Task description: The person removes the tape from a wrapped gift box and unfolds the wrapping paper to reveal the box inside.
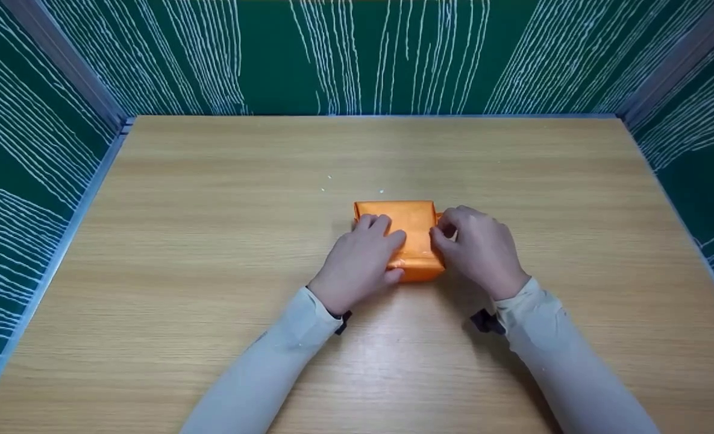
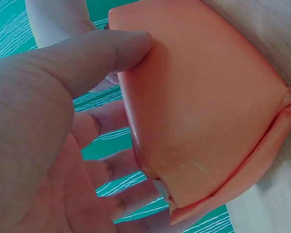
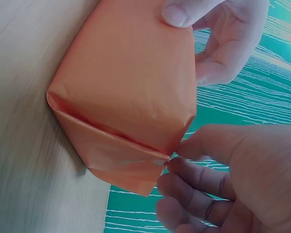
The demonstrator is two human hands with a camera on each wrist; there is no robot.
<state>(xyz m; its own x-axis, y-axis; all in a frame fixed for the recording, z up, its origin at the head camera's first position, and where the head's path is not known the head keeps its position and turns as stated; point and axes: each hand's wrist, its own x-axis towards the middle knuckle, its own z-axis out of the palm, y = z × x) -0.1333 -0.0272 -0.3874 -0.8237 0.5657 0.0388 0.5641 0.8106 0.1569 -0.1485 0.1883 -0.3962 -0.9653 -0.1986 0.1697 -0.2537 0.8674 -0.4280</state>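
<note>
1. An orange paper packet (image 1: 406, 232) lies flat on the wooden table (image 1: 212, 241), near the middle, a little toward the person.
2. The left hand (image 1: 360, 259) lies over the packet's left part. From the head camera its fingers sit close together on top of the paper, and they hide the left edge beneath them.
3. In the left wrist view the thumb presses the packet's (image 2: 203, 97) top face while the other fingers reach along the side behind it; where their tips end is hidden by the paper.
4. The right hand (image 1: 480, 250) is at the packet's right edge. Its fingers are curled, and the thumb and forefinger meet at the paper's corner.
5. The right wrist view shows that pinch on a folded corner of the packet (image 3: 131, 87), though the exact contact is small and hard to make out.
6. The near edge of the packet shows layered folds; what lies inside cannot be seen.
7. Both forearms wear pale sleeves (image 1: 284, 355), cut off by the bottom of the head view.
8. Green walls with white lines (image 1: 357, 54) stand around the table.
</note>
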